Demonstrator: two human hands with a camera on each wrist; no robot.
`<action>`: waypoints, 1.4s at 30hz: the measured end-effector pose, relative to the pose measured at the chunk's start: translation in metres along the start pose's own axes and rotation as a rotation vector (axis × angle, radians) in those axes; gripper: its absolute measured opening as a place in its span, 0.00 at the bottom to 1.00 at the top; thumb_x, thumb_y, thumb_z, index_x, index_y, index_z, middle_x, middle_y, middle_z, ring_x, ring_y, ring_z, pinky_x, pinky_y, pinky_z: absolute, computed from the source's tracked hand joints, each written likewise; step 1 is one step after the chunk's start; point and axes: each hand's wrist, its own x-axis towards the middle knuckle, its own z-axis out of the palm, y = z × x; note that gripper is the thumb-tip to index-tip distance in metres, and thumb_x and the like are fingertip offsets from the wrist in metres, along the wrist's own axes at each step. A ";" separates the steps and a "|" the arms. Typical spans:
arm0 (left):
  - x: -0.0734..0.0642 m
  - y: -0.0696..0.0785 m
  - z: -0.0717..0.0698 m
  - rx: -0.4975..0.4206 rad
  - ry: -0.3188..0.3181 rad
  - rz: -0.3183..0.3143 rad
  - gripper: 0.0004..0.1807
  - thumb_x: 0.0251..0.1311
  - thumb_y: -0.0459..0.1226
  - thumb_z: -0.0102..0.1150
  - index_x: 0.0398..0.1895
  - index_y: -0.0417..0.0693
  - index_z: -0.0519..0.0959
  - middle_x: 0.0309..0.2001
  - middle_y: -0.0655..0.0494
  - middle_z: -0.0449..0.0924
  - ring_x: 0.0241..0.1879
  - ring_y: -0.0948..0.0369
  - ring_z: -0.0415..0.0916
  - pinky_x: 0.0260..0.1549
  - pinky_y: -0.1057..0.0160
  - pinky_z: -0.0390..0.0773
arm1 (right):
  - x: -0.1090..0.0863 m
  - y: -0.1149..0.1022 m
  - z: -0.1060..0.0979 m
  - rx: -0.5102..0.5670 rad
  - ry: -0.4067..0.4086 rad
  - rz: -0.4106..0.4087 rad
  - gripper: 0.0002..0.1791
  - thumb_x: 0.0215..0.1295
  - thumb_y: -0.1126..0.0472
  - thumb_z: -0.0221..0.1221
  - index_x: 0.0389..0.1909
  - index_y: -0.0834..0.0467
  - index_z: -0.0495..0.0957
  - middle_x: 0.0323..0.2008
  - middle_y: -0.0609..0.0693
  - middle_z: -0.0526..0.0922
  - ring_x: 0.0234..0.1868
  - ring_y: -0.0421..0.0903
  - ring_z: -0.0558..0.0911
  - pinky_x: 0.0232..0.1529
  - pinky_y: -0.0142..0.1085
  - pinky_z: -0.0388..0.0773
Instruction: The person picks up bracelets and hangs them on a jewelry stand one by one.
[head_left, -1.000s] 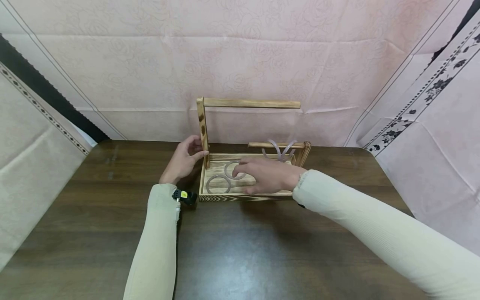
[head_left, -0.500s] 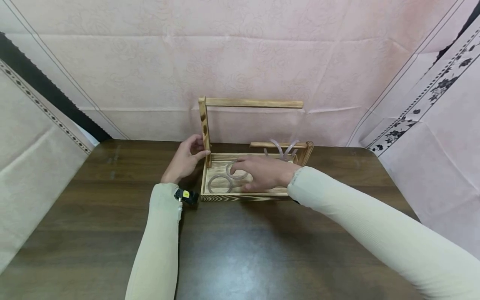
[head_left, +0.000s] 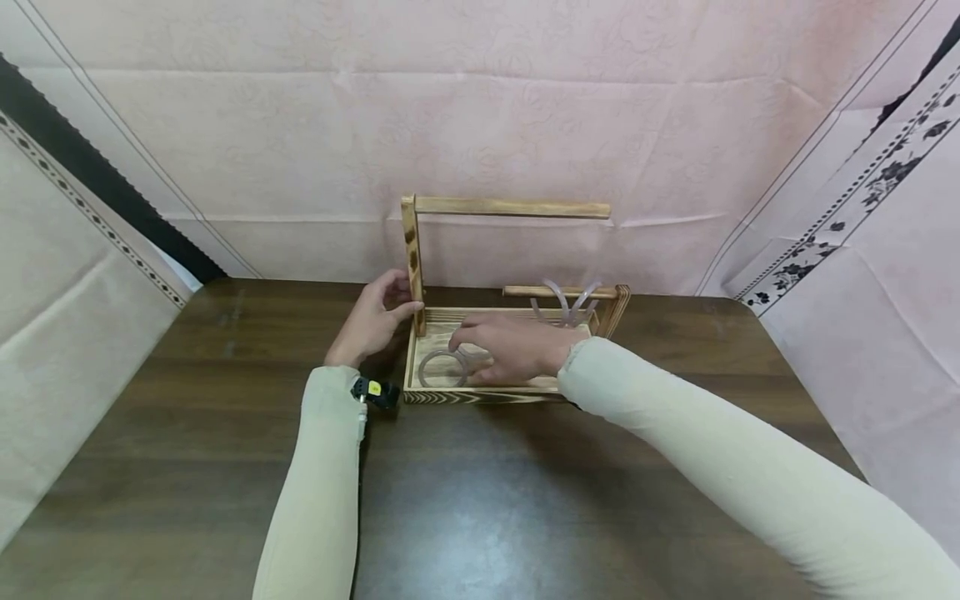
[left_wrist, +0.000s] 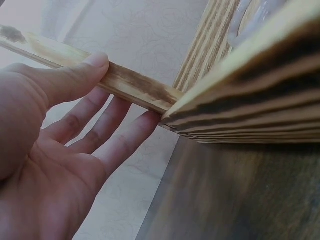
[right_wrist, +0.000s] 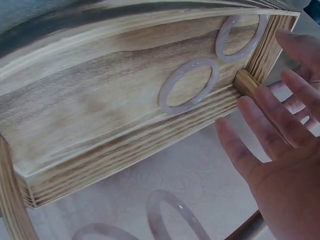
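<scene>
A wooden stand has a shallow tray (head_left: 450, 397), a tall left post (head_left: 413, 258) with a long top bar (head_left: 517, 207), and a lower bar (head_left: 525, 291) at the right. My left hand (head_left: 373, 321) grips the tall post low down, thumb on one side and fingers on the other. Two pale translucent bangles lie in the tray: the left bangle (head_left: 423, 367) and another bangle (right_wrist: 164, 92) partly hidden in the head view. My right hand (head_left: 517, 346) hovers over the tray, fingers extended and holding nothing. More bangles (head_left: 556, 293) hang on the lower bar.
The stand rests on a dark brown wooden table (head_left: 480, 500) close to its back edge. Behind it hangs a pale pink patterned cloth (head_left: 495, 125). Lighter cloths with floral borders (head_left: 847, 217) flank the table.
My right hand has shifted left over the tray, nearer the bangles, and now covers more of one. My left hand keeps its grip on the post. The head view has shifted slightly.
</scene>
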 end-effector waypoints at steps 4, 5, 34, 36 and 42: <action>-0.001 0.000 -0.001 0.014 -0.004 0.003 0.17 0.70 0.34 0.61 0.59 0.42 0.73 0.53 0.44 0.79 0.53 0.49 0.76 0.58 0.51 0.74 | 0.007 0.000 0.002 0.022 0.000 -0.013 0.26 0.65 0.55 0.69 0.63 0.55 0.77 0.64 0.52 0.76 0.66 0.51 0.77 0.70 0.44 0.72; -0.001 0.001 -0.001 0.012 -0.005 0.005 0.17 0.70 0.34 0.61 0.59 0.41 0.73 0.53 0.43 0.79 0.53 0.49 0.76 0.58 0.51 0.74 | 0.008 0.001 0.002 0.020 -0.001 -0.014 0.26 0.65 0.56 0.69 0.63 0.55 0.76 0.64 0.52 0.76 0.66 0.51 0.77 0.70 0.45 0.72; 0.000 0.001 -0.001 0.007 -0.022 0.009 0.17 0.71 0.35 0.60 0.59 0.42 0.73 0.53 0.44 0.79 0.54 0.49 0.77 0.59 0.50 0.74 | 0.036 -0.002 0.015 -0.013 -0.017 -0.037 0.29 0.57 0.65 0.73 0.61 0.52 0.78 0.60 0.53 0.77 0.59 0.50 0.78 0.64 0.45 0.75; 0.000 0.001 -0.002 0.007 -0.023 0.009 0.17 0.71 0.35 0.60 0.60 0.42 0.73 0.54 0.44 0.79 0.55 0.49 0.77 0.59 0.49 0.74 | 0.038 -0.002 0.015 -0.022 -0.033 -0.042 0.30 0.57 0.65 0.72 0.62 0.52 0.77 0.61 0.52 0.76 0.62 0.50 0.77 0.66 0.44 0.73; 0.000 0.000 -0.002 0.002 -0.025 0.010 0.18 0.71 0.34 0.60 0.60 0.41 0.73 0.54 0.44 0.79 0.55 0.48 0.76 0.60 0.49 0.74 | 0.041 -0.003 0.015 -0.037 -0.062 -0.055 0.30 0.58 0.66 0.72 0.62 0.51 0.77 0.62 0.51 0.76 0.64 0.49 0.76 0.68 0.43 0.72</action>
